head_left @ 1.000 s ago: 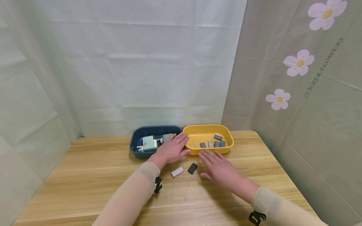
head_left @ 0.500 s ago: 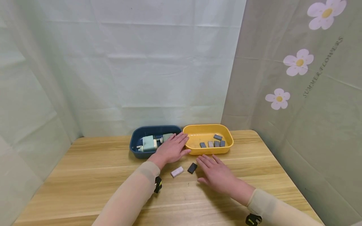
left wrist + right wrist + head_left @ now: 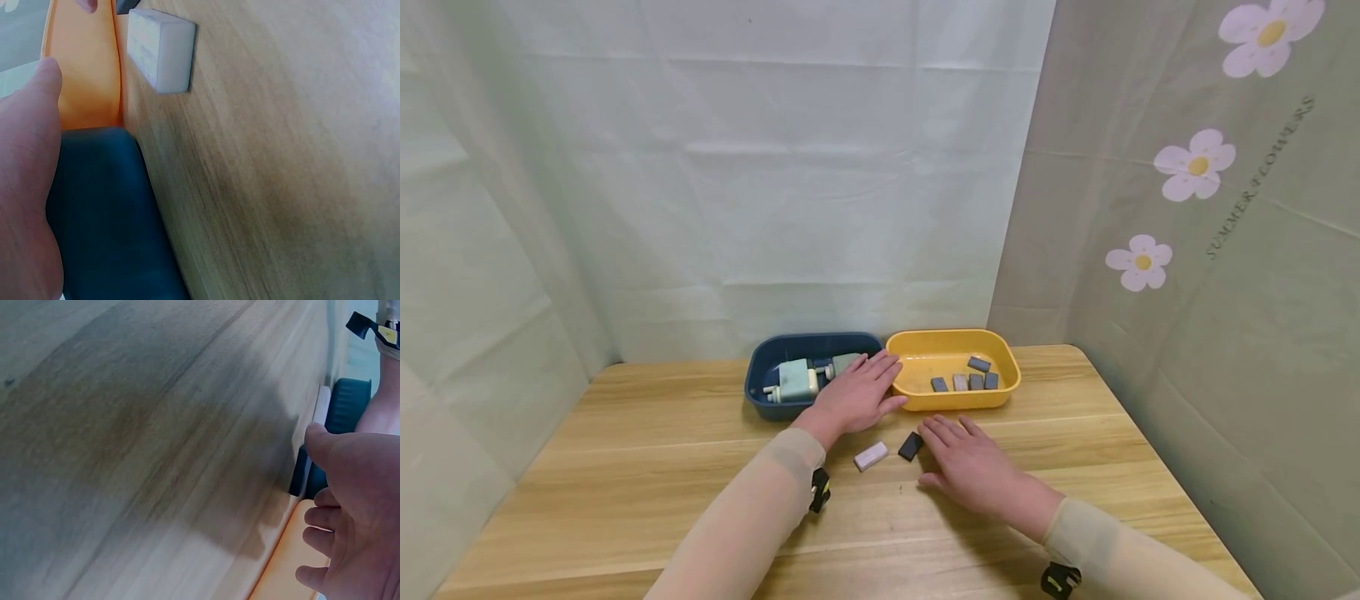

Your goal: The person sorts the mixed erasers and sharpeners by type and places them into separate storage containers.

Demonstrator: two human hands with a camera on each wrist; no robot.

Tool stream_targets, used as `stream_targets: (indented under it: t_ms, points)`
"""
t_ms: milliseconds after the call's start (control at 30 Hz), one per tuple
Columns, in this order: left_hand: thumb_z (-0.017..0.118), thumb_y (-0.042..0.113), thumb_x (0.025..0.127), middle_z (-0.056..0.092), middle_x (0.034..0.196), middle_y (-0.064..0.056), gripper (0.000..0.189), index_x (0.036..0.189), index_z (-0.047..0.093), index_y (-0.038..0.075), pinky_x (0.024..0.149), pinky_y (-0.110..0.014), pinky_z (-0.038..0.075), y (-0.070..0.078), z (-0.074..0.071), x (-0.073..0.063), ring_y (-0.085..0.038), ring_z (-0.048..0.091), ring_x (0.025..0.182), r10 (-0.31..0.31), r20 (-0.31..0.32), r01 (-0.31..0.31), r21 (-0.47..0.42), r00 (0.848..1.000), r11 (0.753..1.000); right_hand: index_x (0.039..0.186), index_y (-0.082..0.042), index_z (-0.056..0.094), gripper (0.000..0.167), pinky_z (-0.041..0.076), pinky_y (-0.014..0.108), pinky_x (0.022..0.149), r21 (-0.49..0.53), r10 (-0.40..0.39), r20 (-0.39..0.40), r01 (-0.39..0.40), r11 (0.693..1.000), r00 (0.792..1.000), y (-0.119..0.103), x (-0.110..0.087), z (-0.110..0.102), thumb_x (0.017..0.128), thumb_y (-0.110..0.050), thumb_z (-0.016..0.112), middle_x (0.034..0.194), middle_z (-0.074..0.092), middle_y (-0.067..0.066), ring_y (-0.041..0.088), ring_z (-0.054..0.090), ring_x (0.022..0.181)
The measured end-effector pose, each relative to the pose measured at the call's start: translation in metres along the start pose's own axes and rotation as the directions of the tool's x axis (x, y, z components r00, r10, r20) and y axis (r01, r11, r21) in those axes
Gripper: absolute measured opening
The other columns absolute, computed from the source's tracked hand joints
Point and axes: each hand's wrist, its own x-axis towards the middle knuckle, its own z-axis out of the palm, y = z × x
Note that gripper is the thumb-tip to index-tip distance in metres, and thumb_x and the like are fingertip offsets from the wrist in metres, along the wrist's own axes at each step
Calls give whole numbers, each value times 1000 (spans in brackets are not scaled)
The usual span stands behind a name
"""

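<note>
My left hand (image 3: 857, 395) reaches with straight fingers over the spot where the navy tray (image 3: 760, 406) and the yellow tray (image 3: 955, 403) meet. It holds nothing; whether it touches the rims is unclear. My right hand (image 3: 972, 468) hovers palm down in front of the yellow tray, its fingers relaxed, with the fingertips right beside a black block (image 3: 911, 446). Touching or apart, I cannot tell. Left of it on the table lies a white block (image 3: 871, 456), whose faint print in the left wrist view makes it look like an eraser.
Inside the yellow tray lie several small grey blocks (image 3: 976, 382). Pale green, cream-trimmed objects (image 3: 795, 380) sit in the navy tray, partly behind my left hand. A wooden table (image 3: 647, 475) bears everything, with a curtain (image 3: 775, 183) close behind the trays.
My right hand has drawn back from the yellow tray's front rim and shifted slightly left, toward the black block. The left hand, both trays and the blocks stay put.
</note>
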Motion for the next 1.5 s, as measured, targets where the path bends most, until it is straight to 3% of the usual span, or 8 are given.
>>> stream_targets:
  t_ms: [700, 1133, 1500]
  points:
    - [41, 64, 115, 27, 182, -3, 79, 175, 33, 14, 137, -47, 11, 1, -2, -1, -21, 16, 170, 2, -9, -2, -9, 1000, 1000, 151, -1, 63, 71, 44, 62, 122, -19, 3, -5, -3, 1000, 1000, 0, 15, 12, 106, -55, 72, 156, 61, 16, 36, 55, 148]
    - [39, 65, 115, 26, 183, -1, 79, 176, 32, 15, 137, -46, 10, 1, -1, 0, -20, 15, 170, -1, 1, 1, -6, 1000, 1000, 144, 1, 65, 66, 48, 60, 119, -30, -2, -53, 0, 1000, 999, 1, 23, 16, 106, -53, 73, 150, 64, 18, 36, 60, 142]
    - [39, 66, 115, 25, 183, -1, 80, 176, 32, 14, 137, -46, 9, 0, 1, 1, -20, 14, 170, -4, -2, 4, -11, 1000, 1000, 138, 1, 66, 57, 47, 53, 121, 4, 12, -53, -12, 1000, 999, 1, 25, 15, 106, -46, 76, 147, 65, 19, 36, 61, 139]
